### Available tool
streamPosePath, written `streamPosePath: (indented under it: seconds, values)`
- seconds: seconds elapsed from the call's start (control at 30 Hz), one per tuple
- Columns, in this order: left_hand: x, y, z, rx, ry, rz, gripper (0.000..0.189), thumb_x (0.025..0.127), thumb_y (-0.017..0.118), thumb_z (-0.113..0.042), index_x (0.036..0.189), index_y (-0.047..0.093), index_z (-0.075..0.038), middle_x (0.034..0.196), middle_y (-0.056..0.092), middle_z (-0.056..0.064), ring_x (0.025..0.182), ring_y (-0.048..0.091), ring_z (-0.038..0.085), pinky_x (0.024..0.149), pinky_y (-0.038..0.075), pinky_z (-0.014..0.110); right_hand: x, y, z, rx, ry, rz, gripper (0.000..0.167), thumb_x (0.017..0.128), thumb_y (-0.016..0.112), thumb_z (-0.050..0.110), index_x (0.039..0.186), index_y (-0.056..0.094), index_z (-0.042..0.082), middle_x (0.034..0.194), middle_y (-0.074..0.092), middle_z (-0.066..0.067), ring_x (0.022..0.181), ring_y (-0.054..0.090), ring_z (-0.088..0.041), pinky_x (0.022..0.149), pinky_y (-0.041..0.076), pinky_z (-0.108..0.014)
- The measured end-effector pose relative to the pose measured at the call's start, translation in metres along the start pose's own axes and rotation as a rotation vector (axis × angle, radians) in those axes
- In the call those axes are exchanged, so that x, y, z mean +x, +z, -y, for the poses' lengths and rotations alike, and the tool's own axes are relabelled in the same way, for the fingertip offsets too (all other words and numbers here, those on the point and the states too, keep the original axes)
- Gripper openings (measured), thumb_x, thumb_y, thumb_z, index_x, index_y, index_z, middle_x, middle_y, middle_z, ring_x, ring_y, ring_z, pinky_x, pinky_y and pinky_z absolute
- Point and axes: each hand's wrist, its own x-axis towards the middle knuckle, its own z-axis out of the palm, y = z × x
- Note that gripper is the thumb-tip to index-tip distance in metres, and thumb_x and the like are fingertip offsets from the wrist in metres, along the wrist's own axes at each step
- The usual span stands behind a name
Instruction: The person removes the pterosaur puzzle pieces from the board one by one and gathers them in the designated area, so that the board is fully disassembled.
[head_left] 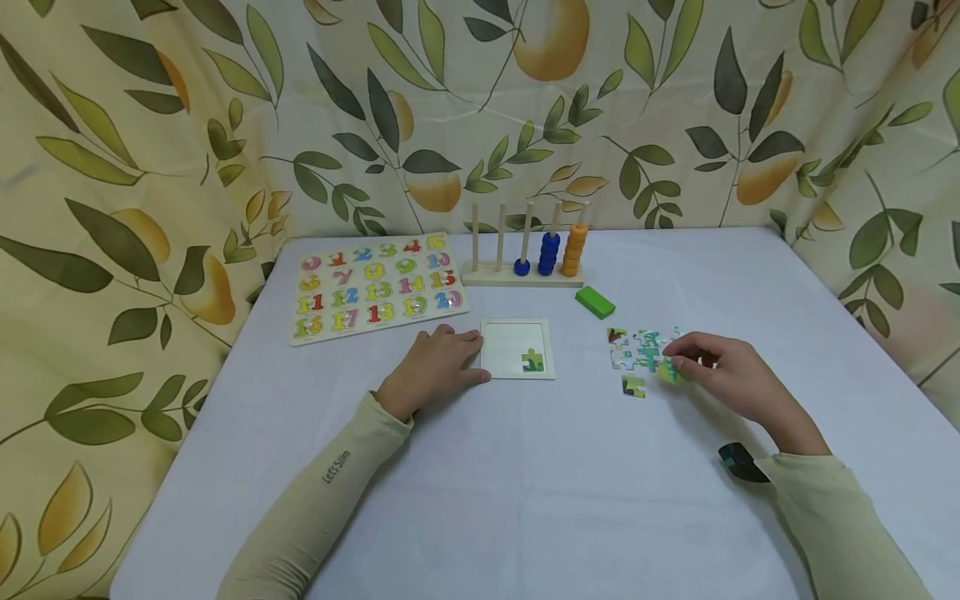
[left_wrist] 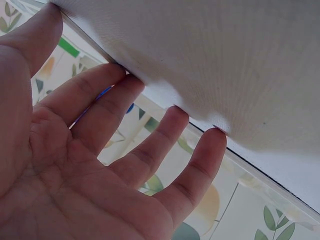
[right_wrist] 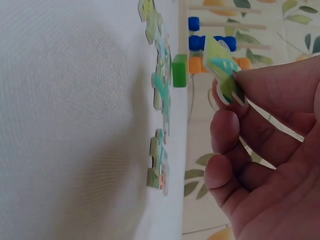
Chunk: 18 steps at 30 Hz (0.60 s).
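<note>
A jigsaw piece (right_wrist: 221,65), green with a teal pattern, is pinched between the thumb and index finger of my right hand (head_left: 738,379), lifted off the table. Below and left of that hand lie several loose jigsaw pieces (head_left: 648,350) in a cluster, with one green piece (head_left: 633,386) a little nearer me. My left hand (head_left: 438,367) rests at the left side of a square white puzzle tray (head_left: 501,352), thumb and fingertips touching its edge or the table beside it. A single green piece (head_left: 533,360) sits in the tray's lower right corner.
Behind the tray stands a wooden peg counter (head_left: 522,277) with blue and orange beads. A number board (head_left: 378,287) lies at the back left. Between counter and pieces is a green block (head_left: 595,302). A dark object (head_left: 742,462) shows by the right sleeve.
</note>
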Motion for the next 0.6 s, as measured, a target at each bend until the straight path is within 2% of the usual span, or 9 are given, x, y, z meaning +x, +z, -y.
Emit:
streamPosePath:
  seconds: [0.33, 0.6]
  values:
    - [0.0010, 0.0006, 0.0004, -0.001, -0.001, 0.005, 0.068, 0.104, 0.068, -0.053, 0.158, 0.055, -0.013, 0.163, 0.050, 0.002, 0.139, 0.051, 0.034, 0.104, 0.047, 0.056, -0.0002, -0.0038, 0.0007, -0.006, 0.026, 0.150, 0.014, 0.101, 0.069, 0.004, 0.113, 0.076, 0.005, 0.101, 0.067, -0.005, 0.091, 0.051, -0.026, 0.069, 0.045, -0.029]
    - [0.0018, 0.0025, 0.0011, 0.007, 0.003, 0.006, 0.068, 0.104, 0.067, -0.053, 0.158, 0.056, -0.013, 0.163, 0.051, 0.001, 0.138, 0.051, 0.033, 0.104, 0.047, 0.056, 0.0018, -0.0041, -0.0066, -0.037, -0.015, 0.196, 0.010, 0.101, 0.071, 0.005, 0.109, 0.075, 0.008, 0.099, 0.067, -0.001, 0.091, 0.053, -0.024, 0.072, 0.047, -0.029]
